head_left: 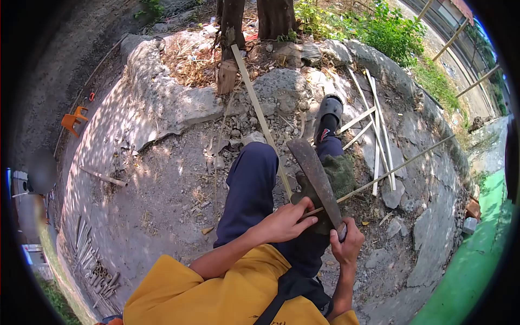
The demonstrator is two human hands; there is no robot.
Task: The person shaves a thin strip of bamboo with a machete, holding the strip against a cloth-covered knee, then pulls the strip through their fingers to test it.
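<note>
Left hand [287,221] — fingers pinching a thin strip [390,171] that runs to far right over the cloth [342,177]. Right hand [348,244] — fingers wrapped round the knife [316,176], blade crossing the strip. Risk: strip twists, blade skids into left fingertips.

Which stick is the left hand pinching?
The thin brownish strip crossing under the knife blade. The wide pale strip points toward the tree; other pale strips lie on the ground.
</note>
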